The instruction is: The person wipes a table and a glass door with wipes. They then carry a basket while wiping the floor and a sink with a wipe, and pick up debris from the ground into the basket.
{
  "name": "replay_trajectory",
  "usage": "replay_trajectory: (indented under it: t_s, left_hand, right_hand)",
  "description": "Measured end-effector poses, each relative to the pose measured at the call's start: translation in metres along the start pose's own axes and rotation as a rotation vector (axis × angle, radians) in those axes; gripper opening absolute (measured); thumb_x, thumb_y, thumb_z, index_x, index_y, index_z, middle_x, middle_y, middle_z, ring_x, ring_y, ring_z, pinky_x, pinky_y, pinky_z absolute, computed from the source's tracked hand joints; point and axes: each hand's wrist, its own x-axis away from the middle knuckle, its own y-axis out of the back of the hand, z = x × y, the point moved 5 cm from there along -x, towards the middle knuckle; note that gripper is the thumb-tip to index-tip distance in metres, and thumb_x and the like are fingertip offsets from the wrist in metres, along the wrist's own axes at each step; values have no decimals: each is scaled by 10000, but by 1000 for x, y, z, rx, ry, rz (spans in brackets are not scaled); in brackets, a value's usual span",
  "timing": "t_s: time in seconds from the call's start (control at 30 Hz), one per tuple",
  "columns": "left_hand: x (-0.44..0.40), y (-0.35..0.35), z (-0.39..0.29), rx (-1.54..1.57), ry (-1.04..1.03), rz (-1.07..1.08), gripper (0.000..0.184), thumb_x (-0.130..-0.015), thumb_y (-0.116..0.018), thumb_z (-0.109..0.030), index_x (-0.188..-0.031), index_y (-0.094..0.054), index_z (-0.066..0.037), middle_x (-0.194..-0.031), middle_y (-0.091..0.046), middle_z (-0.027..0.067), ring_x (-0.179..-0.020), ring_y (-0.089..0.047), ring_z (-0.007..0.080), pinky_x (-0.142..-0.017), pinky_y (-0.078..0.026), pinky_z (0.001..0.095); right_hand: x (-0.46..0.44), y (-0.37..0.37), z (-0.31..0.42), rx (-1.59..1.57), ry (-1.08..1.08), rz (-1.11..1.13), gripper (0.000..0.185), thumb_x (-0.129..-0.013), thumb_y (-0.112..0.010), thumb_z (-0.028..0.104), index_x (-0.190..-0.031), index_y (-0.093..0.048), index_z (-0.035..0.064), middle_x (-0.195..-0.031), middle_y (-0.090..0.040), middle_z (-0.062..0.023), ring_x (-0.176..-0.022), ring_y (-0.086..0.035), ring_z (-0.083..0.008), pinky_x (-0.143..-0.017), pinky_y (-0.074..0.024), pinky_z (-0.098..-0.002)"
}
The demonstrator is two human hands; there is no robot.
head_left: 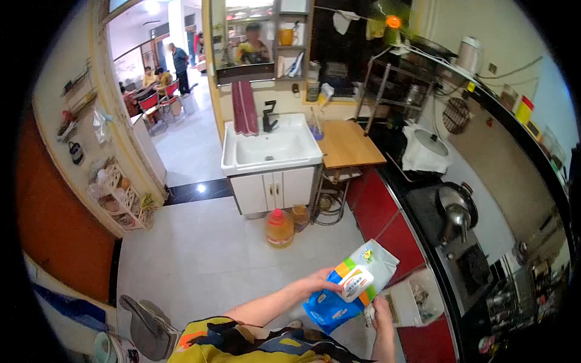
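Observation:
A blue, white, green and orange plastic package with a white label is held tilted above the floor, beside the red cabinets. My left hand grips its left side, thumb over the front. At the package's lower right edge is my right hand, its fingers curled. A small pale, crumpled thing shows at those fingertips; I cannot tell what it is or whether it belongs to the package. The fingers behind the package are hidden.
A pulled-out drawer with small items stands right of my hands. The black counter carries a kettle and a white cooker. Ahead are a sink, an oil jug and a wooden board. People are beyond the doorway.

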Motion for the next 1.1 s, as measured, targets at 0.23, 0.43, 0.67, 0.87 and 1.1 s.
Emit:
replay_trajectory:
  t_s: [0.23, 0.43, 0.67, 0.87, 1.1]
  left_hand:
    - [-27, 47, -35, 36, -96, -102, 721, -744, -698, -14, -1359, -322, -38, -1266, -500, 93, -1157, -467, 178, -968, -401, 299]
    - [-80, 59, -68, -240, -193, -244, 630, -810, -675, -126, -1345, -355, -35, -1234, -524, 83, -1110, -491, 154, -951, -408, 292]
    - [-155, 89, -90, -342, -430, -421, 661, -776, -716, -212, -1319, -393, -19, -1200, -544, 80, -1086, -497, 142, -963, -377, 286]
    - [-167, 91, -124, -409, -407, -566, 658, -774, -716, -194, -1312, -391, 1, -1191, -544, 86, -1080, -496, 145, -952, -385, 288]
    - [-184, 151, -157, -437, -432, -670, 659, -770, -716, -192, -1316, -390, -17, -1168, -531, 67, -1034, -510, 157, -911, -413, 295]
  right_hand:
    - [-87, -38, 23, -44, -74, 59, 512, -779, -674, 245, -1144, -477, -56, -1073, -562, -127, -949, -545, -213, -809, -439, -343]
    - [-144, -52, 75, 98, -89, 15, 762, -634, -772, 151, -1244, -369, -65, -1163, -517, -172, -1032, -534, -286, -891, -424, -395]
    - [-246, -16, 125, 63, -137, 234, 780, -685, -743, 142, -1326, -325, -10, -1247, -482, -147, -1151, -477, -288, -976, -376, -412]
    - [-314, -25, 124, -33, -151, 483, 713, -719, -720, 131, -1317, -353, 7, -1225, -504, -137, -1116, -509, -269, -954, -404, -383]
    - [-371, -69, 133, 115, -137, 483, 610, -773, -669, 150, -1288, -383, -9, -1204, -526, -147, -1117, -515, -256, -962, -403, -383]
